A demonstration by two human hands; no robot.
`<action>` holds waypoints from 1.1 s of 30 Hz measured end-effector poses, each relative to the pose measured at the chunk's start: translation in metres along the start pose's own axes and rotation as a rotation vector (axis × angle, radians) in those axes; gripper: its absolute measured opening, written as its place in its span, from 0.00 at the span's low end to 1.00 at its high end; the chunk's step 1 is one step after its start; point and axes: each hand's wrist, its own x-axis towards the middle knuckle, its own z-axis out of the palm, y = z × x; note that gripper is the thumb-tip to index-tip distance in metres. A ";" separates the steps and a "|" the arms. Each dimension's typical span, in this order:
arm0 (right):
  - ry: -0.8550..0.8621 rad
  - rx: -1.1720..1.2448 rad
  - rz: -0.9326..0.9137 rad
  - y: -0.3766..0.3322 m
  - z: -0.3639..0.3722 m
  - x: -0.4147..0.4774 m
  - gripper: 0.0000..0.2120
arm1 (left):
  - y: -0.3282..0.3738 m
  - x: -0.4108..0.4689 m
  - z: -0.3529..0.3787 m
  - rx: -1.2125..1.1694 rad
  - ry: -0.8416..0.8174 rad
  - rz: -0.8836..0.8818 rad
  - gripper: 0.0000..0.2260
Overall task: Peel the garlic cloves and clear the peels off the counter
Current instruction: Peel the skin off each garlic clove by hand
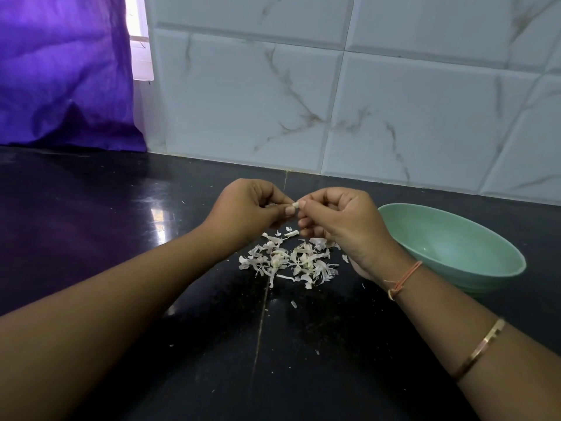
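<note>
From the head camera, both hands are raised just above the black counter (91, 238), fingertips meeting over a small pale garlic clove (295, 205). The left hand (249, 208) is curled narrow, thumb and forefinger pinching the clove from its side; the right hand (337, 220) is likewise drawn in tight, its fingertips nipping at the clove's near end, apparently pulling skin away. How much skin remains on the clove is too small to tell.

Directly below the two hands lies a loose heap of garlic peels (291, 262), with stray flakes scattered toward the person. A green bowl (455, 241) sits just beyond the right wrist, close beside it; no peeled cloves are visible inside from this angle, though the right hand hides part of it.

Judging from this, peeling is under way and the clearing has not begun. The clove is small and held only at the fingertips, so a hard tug could flick it out of the pinch onto the counter among the peels. The peels are light; a sweep of the right forearm could scatter them or nudge the bowl.
</note>
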 end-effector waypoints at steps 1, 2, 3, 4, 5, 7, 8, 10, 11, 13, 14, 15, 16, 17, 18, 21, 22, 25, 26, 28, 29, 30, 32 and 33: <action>0.006 -0.016 -0.019 0.000 0.000 -0.001 0.04 | 0.000 0.000 0.000 -0.015 -0.002 -0.009 0.06; 0.015 -0.028 -0.033 0.000 0.001 -0.001 0.04 | 0.000 0.000 0.000 -0.045 -0.008 -0.023 0.05; 0.024 -0.035 -0.042 0.000 0.001 -0.001 0.05 | 0.000 -0.001 0.001 -0.091 -0.017 -0.044 0.05; 0.032 -0.038 -0.048 0.000 0.001 0.000 0.05 | 0.000 -0.001 0.001 -0.146 -0.030 -0.071 0.05; 0.037 -0.033 -0.051 0.000 0.001 0.000 0.06 | 0.000 -0.001 0.002 -0.205 -0.047 -0.099 0.05; 0.046 -0.003 -0.049 0.000 0.001 0.001 0.10 | 0.001 -0.002 0.003 -0.319 -0.080 -0.151 0.03; 0.049 0.010 -0.047 0.000 0.002 0.001 0.11 | 0.002 -0.002 0.004 -0.366 -0.088 -0.175 0.03; 0.042 0.022 -0.035 0.000 0.002 0.001 0.11 | 0.002 -0.002 0.005 -0.415 -0.086 -0.212 0.02; 0.037 0.029 -0.023 0.000 0.002 0.001 0.11 | 0.002 -0.002 0.005 -0.421 -0.081 -0.222 0.02; 0.030 0.052 0.007 -0.001 0.002 0.001 0.10 | 0.001 -0.002 0.005 -0.416 -0.066 -0.229 0.03; 0.027 0.062 0.019 -0.001 0.002 0.001 0.10 | 0.001 -0.001 0.005 -0.410 -0.054 -0.224 0.03; 0.021 0.064 0.024 -0.002 0.001 0.001 0.10 | 0.000 -0.001 0.005 -0.395 -0.039 -0.212 0.04; 0.017 0.049 0.017 -0.001 0.001 0.001 0.09 | 0.000 0.000 0.006 -0.371 -0.023 -0.192 0.04; 0.015 0.015 -0.002 -0.001 0.001 0.000 0.07 | -0.001 -0.001 0.006 -0.346 -0.008 -0.171 0.03; 0.022 -0.036 -0.032 0.000 0.001 0.000 0.04 | -0.001 -0.001 0.007 -0.329 0.004 -0.154 0.02; 0.077 -0.209 -0.136 0.002 0.000 -0.001 0.04 | -0.002 -0.002 0.008 -0.331 0.005 -0.141 0.01; 0.098 -0.259 -0.163 0.003 0.000 0.000 0.05 | -0.002 -0.002 0.008 -0.341 -0.002 -0.144 0.01; 0.132 -0.343 -0.199 0.003 -0.001 0.001 0.06 | 0.000 -0.004 0.009 -0.373 -0.029 -0.172 0.01; 0.134 -0.335 -0.192 0.003 -0.001 0.001 0.06 | 0.000 -0.004 0.009 -0.390 -0.037 -0.185 0.01; 0.114 -0.241 -0.137 0.001 -0.002 0.000 0.06 | 0.000 -0.004 0.008 -0.440 -0.047 -0.212 0.02; 0.092 -0.157 -0.091 0.000 -0.002 0.000 0.07 | 0.000 -0.004 0.008 -0.464 -0.051 -0.223 0.03; 0.067 -0.068 -0.042 -0.001 -0.002 0.001 0.07 | -0.001 -0.004 0.008 -0.477 -0.056 -0.226 0.03; 0.032 0.058 0.036 -0.002 -0.002 0.002 0.09 | 0.000 -0.004 0.008 -0.458 -0.067 -0.199 0.03; 0.022 0.101 0.067 -0.003 -0.003 0.003 0.10 | 0.000 -0.004 0.008 -0.430 -0.071 -0.172 0.02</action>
